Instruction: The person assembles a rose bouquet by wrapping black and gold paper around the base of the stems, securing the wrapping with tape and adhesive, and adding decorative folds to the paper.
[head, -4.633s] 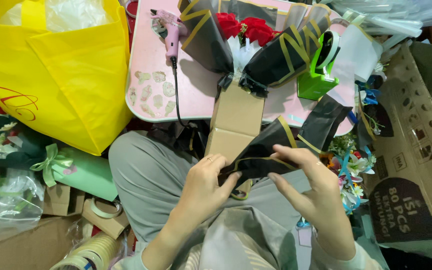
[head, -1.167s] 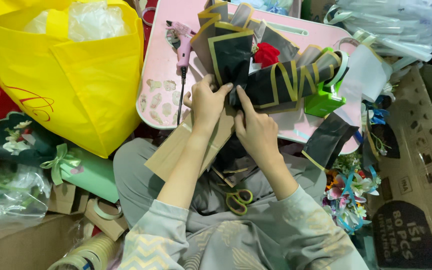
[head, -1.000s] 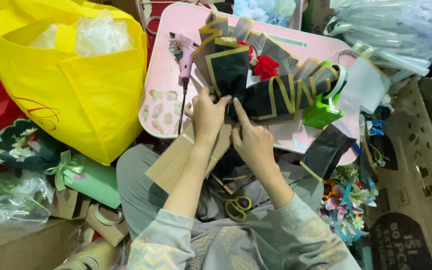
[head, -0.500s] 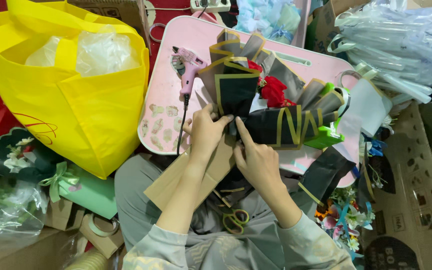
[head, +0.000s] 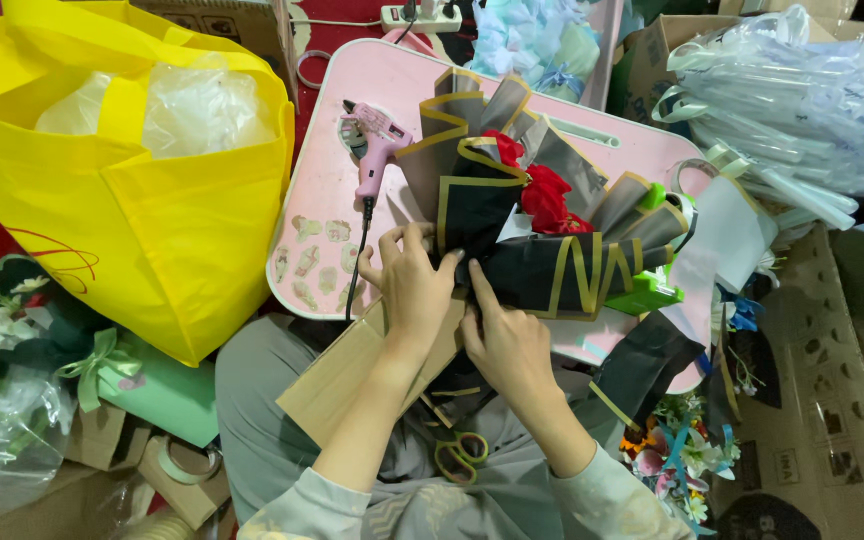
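1. A bouquet point(head: 522, 225) wrapped in black paper with gold edging lies fanned across a pink lap table point(head: 327, 185), red flowers point(head: 547, 195) showing at its centre.
2. The wrap's folds spread upward and to the right; its lower end sits on a strip of brown cardboard point(head: 337, 375) that slants off the table's near edge onto the person's lap.
3. The left hand point(head: 412, 285) lies palm-down on the wrap's base, fingers curled over the black paper and pinching it.
4. The right hand point(head: 507, 345) presses just beside it, index finger extended along a fold and the other fingers gripping the gathered paper beneath.
5. A pink glue gun point(head: 372, 140) rests on the table just left of the bouquet; a yellow bag point(head: 102, 210) stands farther left.
6. Scissors point(head: 462, 455) lie on the lap below the right wrist.
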